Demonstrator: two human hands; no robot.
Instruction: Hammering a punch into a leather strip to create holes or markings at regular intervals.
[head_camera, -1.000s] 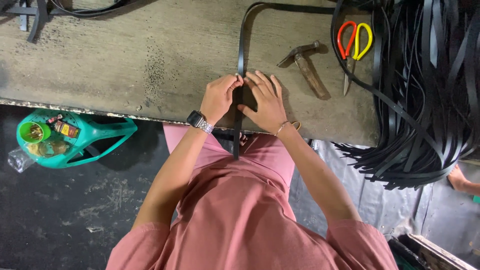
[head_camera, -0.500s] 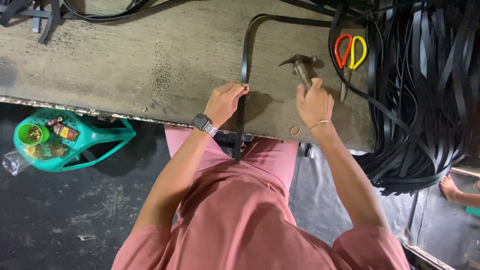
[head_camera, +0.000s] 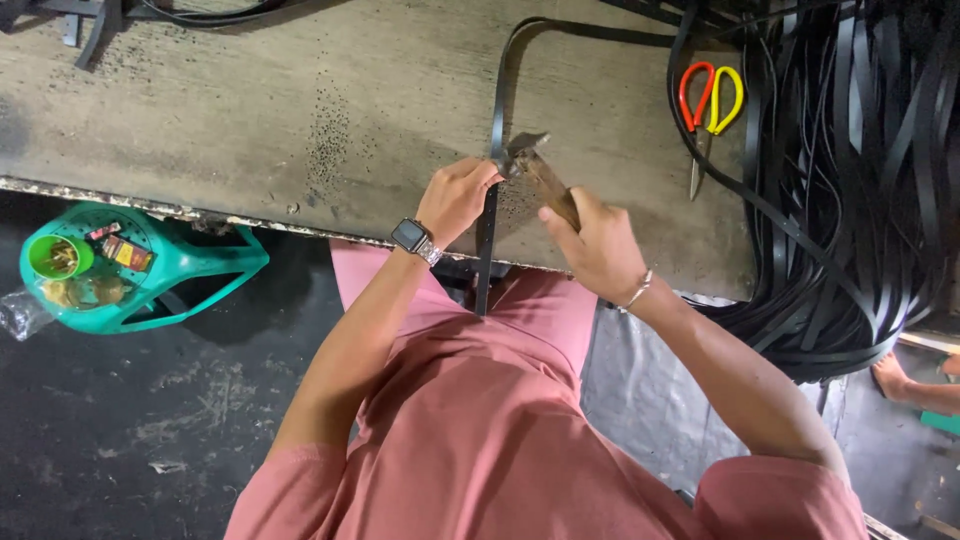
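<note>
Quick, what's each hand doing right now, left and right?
Left hand: closed, pinching the black strap against the workbench.
Right hand: closed around the hammer, its head at the strap.

Pink clothes, wristwatch, bracelet

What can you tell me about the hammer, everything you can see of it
The hammer has a dark, worn metal head and a brown handle that looks like wood. The right hand grips the handle low down, hiding its end. It is tilted, head pointing up and left, just over the black strap lying on the wooden workbench. The head sits right beside the left hand, which presses on the strap; whether the head touches the strap cannot be told.
</note>
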